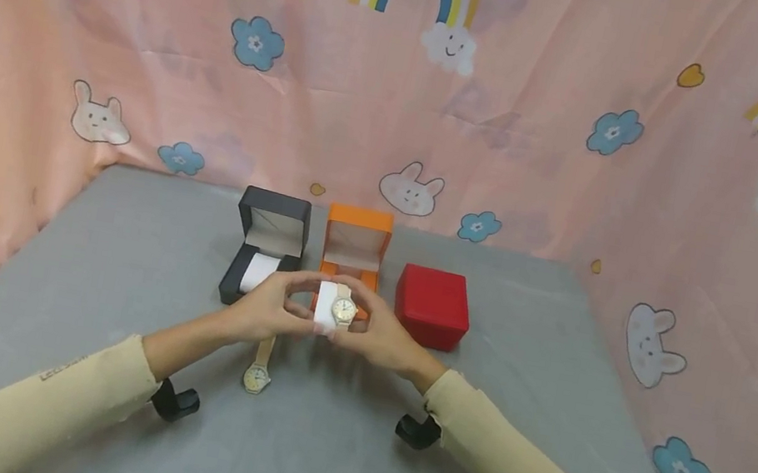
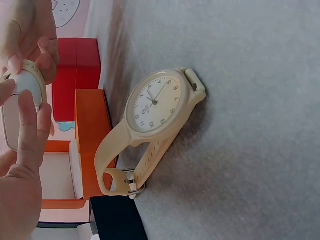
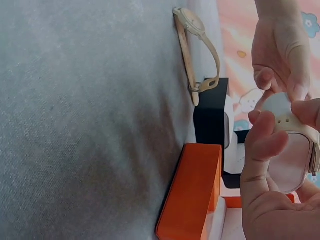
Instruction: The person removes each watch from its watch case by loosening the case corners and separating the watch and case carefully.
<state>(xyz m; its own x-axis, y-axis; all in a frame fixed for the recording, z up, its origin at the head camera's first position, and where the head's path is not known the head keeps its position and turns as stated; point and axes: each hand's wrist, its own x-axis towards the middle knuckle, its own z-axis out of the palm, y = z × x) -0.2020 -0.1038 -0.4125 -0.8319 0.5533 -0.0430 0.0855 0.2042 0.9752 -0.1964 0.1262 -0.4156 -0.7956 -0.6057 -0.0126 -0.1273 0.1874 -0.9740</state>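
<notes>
Both hands hold a white watch cushion [image 1: 325, 307] with a cream wristwatch [image 1: 344, 311] strapped round it, raised in front of the orange box. My left hand [image 1: 266, 306] pinches the cushion's bare end between thumb and fingers. On the watch side, my right hand [image 1: 386, 334] grips the strap and cushion with thumb and fingers. In the right wrist view, the flat end of the cushion [image 3: 290, 162] shows inside the strap. A second cream watch [image 2: 156, 104], its strap buckled in a loop, lies on the table below the left hand.
Behind the hands stand an open black box [image 1: 278, 206] with a white cushion [image 1: 258, 273] inside and an open orange box [image 1: 361, 217]. A closed red box [image 1: 432, 308] sits to their right. The grey tabletop [image 1: 301, 460] ends at a pink patterned curtain [image 1: 528, 170].
</notes>
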